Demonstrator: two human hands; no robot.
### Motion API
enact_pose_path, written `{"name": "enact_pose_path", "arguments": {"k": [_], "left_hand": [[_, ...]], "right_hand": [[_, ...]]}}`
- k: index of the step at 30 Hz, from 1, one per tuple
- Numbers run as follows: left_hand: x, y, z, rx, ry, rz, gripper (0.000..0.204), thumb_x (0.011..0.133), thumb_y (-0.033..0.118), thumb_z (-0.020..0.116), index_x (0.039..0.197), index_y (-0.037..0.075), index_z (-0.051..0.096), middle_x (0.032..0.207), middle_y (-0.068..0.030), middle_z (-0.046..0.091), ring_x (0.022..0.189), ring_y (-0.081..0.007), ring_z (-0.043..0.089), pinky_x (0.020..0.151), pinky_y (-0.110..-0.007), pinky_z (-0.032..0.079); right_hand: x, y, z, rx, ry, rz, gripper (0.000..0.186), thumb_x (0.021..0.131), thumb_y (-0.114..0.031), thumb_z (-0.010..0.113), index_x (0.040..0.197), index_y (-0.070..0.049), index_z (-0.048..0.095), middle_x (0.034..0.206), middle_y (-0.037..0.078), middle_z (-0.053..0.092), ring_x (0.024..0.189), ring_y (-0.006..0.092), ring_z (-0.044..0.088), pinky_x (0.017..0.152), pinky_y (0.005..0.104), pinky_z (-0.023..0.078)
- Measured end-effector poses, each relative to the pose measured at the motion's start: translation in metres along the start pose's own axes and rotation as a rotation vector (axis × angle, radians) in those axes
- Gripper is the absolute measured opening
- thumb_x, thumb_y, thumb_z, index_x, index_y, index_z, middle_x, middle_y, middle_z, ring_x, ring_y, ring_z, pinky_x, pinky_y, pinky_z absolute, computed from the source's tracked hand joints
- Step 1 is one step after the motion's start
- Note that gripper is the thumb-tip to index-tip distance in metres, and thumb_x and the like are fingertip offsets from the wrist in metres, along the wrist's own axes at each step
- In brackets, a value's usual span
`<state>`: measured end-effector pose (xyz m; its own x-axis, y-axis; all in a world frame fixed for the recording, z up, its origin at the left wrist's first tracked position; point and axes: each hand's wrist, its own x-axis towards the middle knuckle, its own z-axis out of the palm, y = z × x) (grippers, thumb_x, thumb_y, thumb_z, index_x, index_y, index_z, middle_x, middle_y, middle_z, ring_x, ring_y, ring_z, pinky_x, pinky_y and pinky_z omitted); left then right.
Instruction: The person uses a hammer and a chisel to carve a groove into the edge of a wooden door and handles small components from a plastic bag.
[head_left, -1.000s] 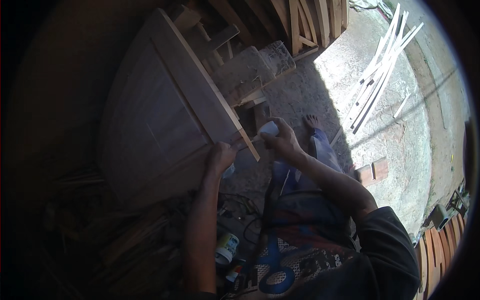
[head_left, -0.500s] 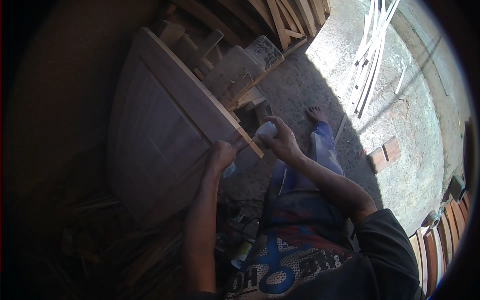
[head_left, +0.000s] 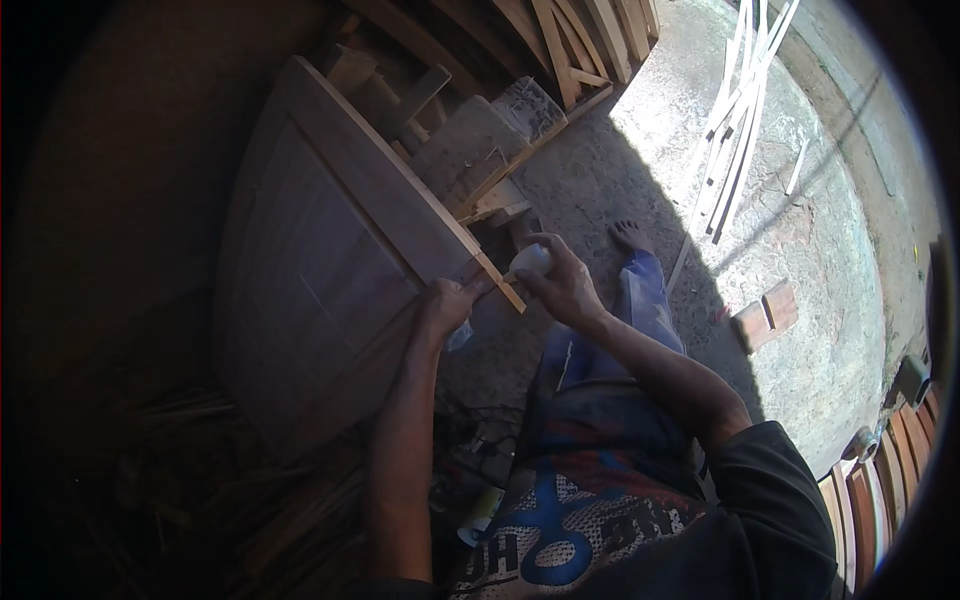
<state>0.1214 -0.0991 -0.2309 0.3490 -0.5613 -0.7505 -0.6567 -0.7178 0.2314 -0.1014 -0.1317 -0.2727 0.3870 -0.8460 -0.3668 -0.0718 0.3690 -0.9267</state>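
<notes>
A large wooden panel door (head_left: pixel 330 250) stands tilted on my left, with a recessed panel and a groove inside its frame. My left hand (head_left: pixel 446 306) is closed around its near corner, thumb toward the edge. Below that hand hangs a pale bluish piece of something (head_left: pixel 460 336), too unclear to name. A thin strip of light wood (head_left: pixel 500 283) juts past the corner along the door's edge. In my right hand (head_left: pixel 570 285) is a small white plastic bottle (head_left: pixel 531 262), tipped so its narrow end is at or just beside the strip; contact is hard to tell.
Behind the door stands a dusty block-like stand (head_left: pixel 460 140) with wood offcuts. Leaning boards (head_left: pixel 580 40) fill the far side. White strips (head_left: pixel 745 130) lie on the sunlit floor, and reddish wood pieces (head_left: pixel 765 317) lie right of my leg. Dark scraps (head_left: pixel 290 500) cover the lower left.
The bottle in my right hand has tilted slightly and its narrow end now shows beside the strip. My left hand stays at the door's corner.
</notes>
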Motion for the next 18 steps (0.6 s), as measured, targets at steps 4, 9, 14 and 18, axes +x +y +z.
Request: {"name": "enact_pose_path", "arguments": {"k": [4, 9, 14, 18], "left_hand": [[0.0, 0.002, -0.003, 0.042, -0.002, 0.001, 0.054, 0.092, 0.044, 0.068, 0.068, -0.005, 0.068, 0.061, -0.0161, 0.063, 0.055, -0.0253, 0.061, 0.058, -0.042, 0.046], [-0.001, 0.002, -0.004, 0.051, -0.006, 0.024, 0.056, 0.092, 0.045, 0.066, 0.069, -0.005, 0.068, 0.064, -0.0179, 0.065, 0.058, -0.0277, 0.063, 0.06, -0.042, 0.048], [0.0, 0.0, -0.001, 0.057, 0.006, 0.013, 0.056, 0.092, 0.046, 0.066, 0.07, -0.006, 0.069, 0.065, -0.0191, 0.065, 0.059, -0.0291, 0.064, 0.062, -0.043, 0.048], [0.0, 0.0, -0.001, 0.051, 0.0, 0.026, 0.057, 0.092, 0.047, 0.066, 0.071, -0.006, 0.07, 0.065, -0.0195, 0.065, 0.06, -0.0293, 0.065, 0.062, -0.043, 0.048]], "right_hand": [[-0.005, -0.007, 0.001, -0.084, 0.003, -0.075, 0.048, 0.09, -0.024, 0.072, 0.131, -0.008, 0.053, 0.107, 0.017, 0.07, 0.098, 0.0254, 0.072, 0.084, 0.0379, 0.057], [0.003, -0.01, 0.004, 0.043, 0.021, 0.024, 0.047, 0.091, -0.023, 0.072, 0.131, -0.008, 0.053, 0.11, 0.018, 0.069, 0.102, 0.027, 0.071, 0.086, 0.0387, 0.058], [0.013, -0.004, 0.011, 0.012, 0.031, 0.003, 0.049, 0.09, -0.023, 0.073, 0.132, -0.009, 0.052, 0.111, 0.019, 0.068, 0.103, 0.0285, 0.071, 0.087, 0.0401, 0.058], [0.016, -0.001, 0.012, -0.004, 0.027, 0.017, 0.049, 0.089, -0.023, 0.073, 0.132, -0.01, 0.053, 0.112, 0.02, 0.068, 0.104, 0.0309, 0.07, 0.089, 0.0418, 0.057]]}}
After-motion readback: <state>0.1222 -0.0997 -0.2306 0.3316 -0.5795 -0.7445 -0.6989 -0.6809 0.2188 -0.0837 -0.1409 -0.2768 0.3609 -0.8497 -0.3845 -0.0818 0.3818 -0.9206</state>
